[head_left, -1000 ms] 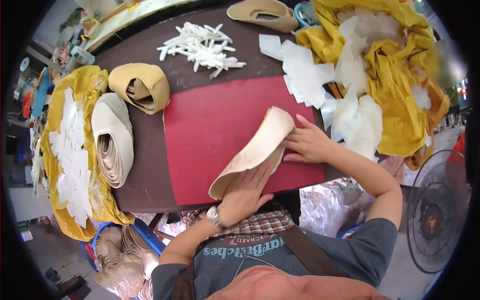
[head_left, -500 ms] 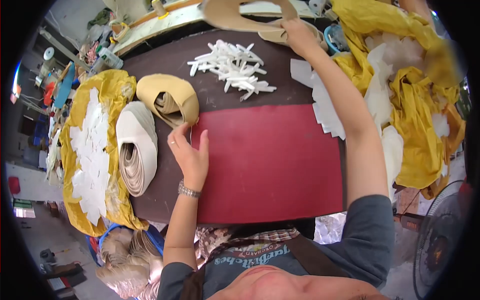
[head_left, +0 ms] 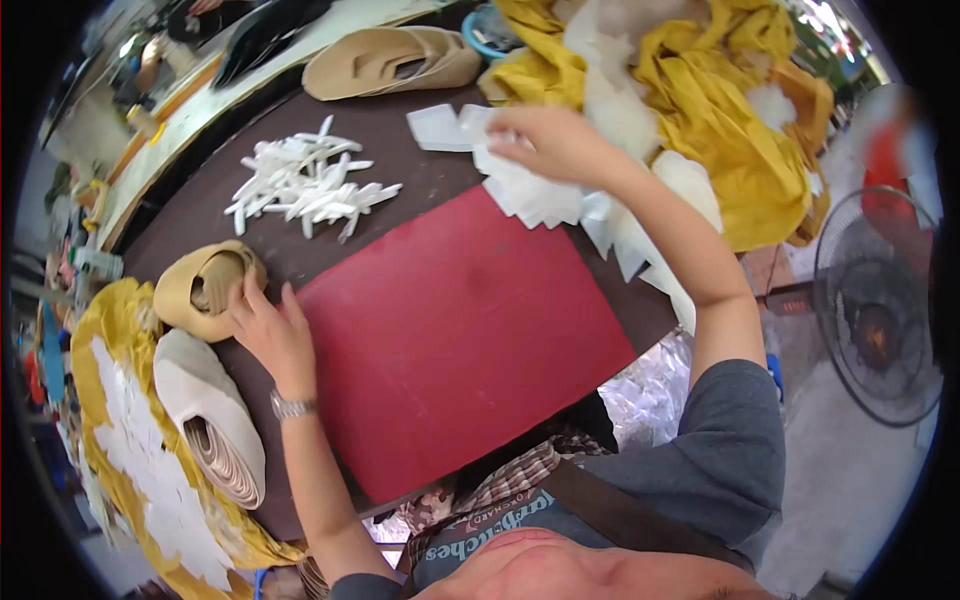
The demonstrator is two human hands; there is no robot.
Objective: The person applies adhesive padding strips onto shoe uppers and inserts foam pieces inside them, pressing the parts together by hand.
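The red mat [head_left: 450, 350] lies on the dark table. My left hand [head_left: 272, 335] is open, its fingers apart, with the fingertips at the edge of the yellowish-tan roll of curved pieces [head_left: 185, 290]. Just below that roll lies a cream roll of layered pieces [head_left: 205, 410]. My right hand [head_left: 545, 145], slightly blurred, hovers over or touches the white translucent sheets [head_left: 535, 200] beyond the mat's top edge. Its fingers look apart, and nothing can be made out in them. Tan curved pieces [head_left: 350, 65] lie stacked at the back of the table.
White sticks [head_left: 310, 185] are heaped behind the mat. Yellow bags [head_left: 700, 100] spread at the back right; another yellow bag [head_left: 105, 400] with white scraps lies at the left. A blue bowl [head_left: 485, 35] sits at the back. A fan [head_left: 875, 330] stands at the right.
The tan piece has left my right hand and the stack at the back looks fuller. My right hand has come down to the white sheets. My left hand stays by the yellowish roll; the view has turned.
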